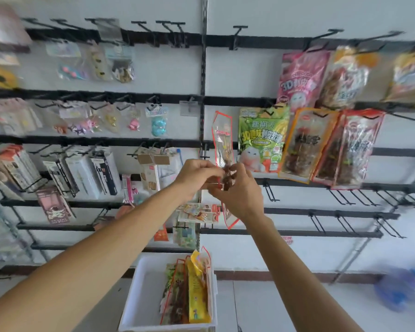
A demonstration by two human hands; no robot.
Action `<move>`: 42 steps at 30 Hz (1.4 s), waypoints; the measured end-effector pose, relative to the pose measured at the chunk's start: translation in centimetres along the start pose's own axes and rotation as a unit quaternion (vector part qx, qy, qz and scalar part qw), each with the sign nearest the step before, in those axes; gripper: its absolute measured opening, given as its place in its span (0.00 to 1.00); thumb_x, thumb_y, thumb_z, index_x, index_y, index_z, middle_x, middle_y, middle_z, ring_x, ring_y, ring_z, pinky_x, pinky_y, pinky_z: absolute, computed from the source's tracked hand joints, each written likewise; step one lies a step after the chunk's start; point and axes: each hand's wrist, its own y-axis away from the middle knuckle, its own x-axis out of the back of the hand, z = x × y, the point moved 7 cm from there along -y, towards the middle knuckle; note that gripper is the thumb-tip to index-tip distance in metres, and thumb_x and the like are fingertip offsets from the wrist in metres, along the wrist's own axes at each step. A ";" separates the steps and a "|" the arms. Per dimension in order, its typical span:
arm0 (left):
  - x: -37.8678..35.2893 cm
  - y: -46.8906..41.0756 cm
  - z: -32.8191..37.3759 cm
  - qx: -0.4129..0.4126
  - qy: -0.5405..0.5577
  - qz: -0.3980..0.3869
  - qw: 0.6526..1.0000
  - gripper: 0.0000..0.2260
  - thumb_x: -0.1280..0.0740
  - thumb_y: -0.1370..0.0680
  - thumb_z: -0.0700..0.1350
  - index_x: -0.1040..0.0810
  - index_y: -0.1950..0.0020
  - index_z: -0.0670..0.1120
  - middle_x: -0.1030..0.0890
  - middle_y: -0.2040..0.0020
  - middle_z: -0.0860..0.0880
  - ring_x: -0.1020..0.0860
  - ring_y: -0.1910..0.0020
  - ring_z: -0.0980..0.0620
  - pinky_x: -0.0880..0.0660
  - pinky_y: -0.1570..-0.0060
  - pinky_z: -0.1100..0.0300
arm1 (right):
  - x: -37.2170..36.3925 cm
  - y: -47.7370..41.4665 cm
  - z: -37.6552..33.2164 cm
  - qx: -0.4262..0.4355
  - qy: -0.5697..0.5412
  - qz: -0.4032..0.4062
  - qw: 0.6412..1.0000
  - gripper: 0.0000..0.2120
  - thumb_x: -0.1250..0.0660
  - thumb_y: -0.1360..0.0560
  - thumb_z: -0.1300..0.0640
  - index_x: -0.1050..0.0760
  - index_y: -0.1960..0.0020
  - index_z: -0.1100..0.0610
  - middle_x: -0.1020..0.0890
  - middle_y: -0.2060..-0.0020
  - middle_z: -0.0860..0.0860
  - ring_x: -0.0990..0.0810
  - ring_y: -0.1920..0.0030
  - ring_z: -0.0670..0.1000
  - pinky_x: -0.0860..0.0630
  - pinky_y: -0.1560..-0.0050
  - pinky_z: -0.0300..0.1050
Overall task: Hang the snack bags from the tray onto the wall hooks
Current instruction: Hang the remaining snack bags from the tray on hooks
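Gripping snack bag (223,144) — both hands, left (197,174), right (237,190) | long axis upright — top up

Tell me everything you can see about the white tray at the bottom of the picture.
The white tray is a rectangular bin with raised walls and a thick rolled rim; it looks like smooth plastic. It sits low in the view, below both hands and in front of the wall. Its left half is bare. Against its right side, several snack bags stand on edge, packed together: red-edged clear ones with dark contents, a yellow one, a green one. Their tops rise above the rim. Neither hand touches it.
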 end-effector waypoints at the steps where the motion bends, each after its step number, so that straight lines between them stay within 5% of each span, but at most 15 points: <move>1: -1.0 -0.2 0.1 -0.006 -0.008 -0.004 1.000 0.02 0.27 0.28 0.33 0.19 0.59 0.37 0.17 0.62 0.39 0.18 0.63 0.45 0.18 0.61 0.56 | 0.8 0.0 0.7 0.003 0.003 0.003 1.000 0.26 0.26 0.32 0.45 0.32 0.39 0.49 0.22 0.48 0.50 0.20 0.54 0.55 0.21 0.54 0.53; 4: -4.1 -0.8 0.0 -0.040 -0.064 -0.002 0.997 0.05 0.24 0.29 0.40 0.16 0.65 0.46 0.17 0.60 0.38 0.20 0.59 0.47 0.21 0.51 0.53 | 3.5 0.2 3.3 0.011 0.006 0.014 1.000 0.19 0.32 0.27 0.57 0.28 0.37 0.50 0.19 0.48 0.51 0.19 0.52 0.57 0.21 0.54 0.52; 7: -8.1 -1.3 -0.5 -0.051 -0.119 -0.035 0.991 0.05 0.24 0.27 0.46 0.15 0.63 0.49 0.17 0.60 0.45 0.22 0.57 0.51 0.23 0.51 0.52 | 6.9 0.8 6.6 0.009 0.017 0.031 0.999 0.11 0.35 0.21 0.52 0.26 0.39 0.50 0.16 0.50 0.51 0.18 0.52 0.57 0.22 0.54 0.52; 10: -11.9 -1.5 -1.2 -0.038 -0.139 -0.077 0.987 0.03 0.26 0.25 0.44 0.16 0.58 0.47 0.16 0.54 0.47 0.20 0.51 0.50 0.22 0.44 0.50 | 10.8 1.5 10.2 -0.011 0.003 0.032 0.999 0.11 0.36 0.21 0.50 0.26 0.41 0.52 0.15 0.51 0.51 0.19 0.52 0.58 0.25 0.55 0.49; 16: -17.2 -2.3 -2.4 -0.005 -0.112 -0.068 0.991 0.04 0.29 0.22 0.43 0.18 0.49 0.46 0.16 0.47 0.44 0.19 0.43 0.45 0.22 0.41 0.48 | 17.2 2.1 17.8 -0.070 -0.151 0.006 0.986 0.18 0.36 0.27 0.66 0.24 0.39 0.53 0.16 0.51 0.48 0.16 0.57 0.52 0.18 0.52 0.59; 21: -22.8 -2.9 0.5 -0.013 -0.056 -0.166 0.985 0.11 0.30 0.24 0.51 0.24 0.42 0.55 0.19 0.40 0.51 0.20 0.41 0.49 0.24 0.38 0.47 | 20.5 2.5 20.7 -0.057 -0.241 -0.033 0.968 0.22 0.38 0.27 0.74 0.24 0.38 0.55 0.17 0.51 0.51 0.18 0.58 0.50 0.18 0.57 0.50; 25: -25.5 -5.9 5.9 -0.057 0.051 -0.159 0.984 0.11 0.27 0.26 0.46 0.20 0.45 0.49 0.16 0.47 0.47 0.19 0.46 0.45 0.24 0.40 0.46 | 21.1 1.8 22.7 -0.060 -0.259 -0.058 0.962 0.23 0.37 0.26 0.73 0.25 0.35 0.55 0.18 0.48 0.55 0.17 0.53 0.51 0.17 0.54 0.52; 30: -27.2 -10.4 8.6 -0.137 -0.012 -0.122 0.983 0.09 0.27 0.24 0.43 0.19 0.48 0.40 0.15 0.48 0.45 0.16 0.52 0.49 0.23 0.45 0.53 | 20.7 -0.2 25.2 -0.053 -0.260 -0.016 0.964 0.17 0.35 0.23 0.69 0.25 0.38 0.54 0.17 0.47 0.50 0.15 0.53 0.53 0.17 0.52 0.49; 37: -31.5 -14.1 9.7 -0.205 -0.078 -0.190 0.957 0.02 0.29 0.23 0.43 0.20 0.55 0.48 0.16 0.58 0.52 0.18 0.56 0.53 0.26 0.44 0.58 | 23.9 -3.5 28.0 -0.060 -0.233 0.118 0.963 0.12 0.28 0.23 0.58 0.27 0.42 0.50 0.16 0.49 0.48 0.17 0.50 0.46 0.24 0.54 0.33; 42: -34.0 -15.9 8.7 -0.207 -0.082 -0.203 0.953 0.03 0.29 0.23 0.38 0.22 0.54 0.40 0.17 0.55 0.43 0.17 0.59 0.51 0.20 0.50 0.56 | 26.8 -6.7 28.1 -0.065 -0.264 0.207 0.940 0.14 0.30 0.22 0.57 0.28 0.39 0.52 0.16 0.49 0.49 0.17 0.51 0.44 0.22 0.54 0.36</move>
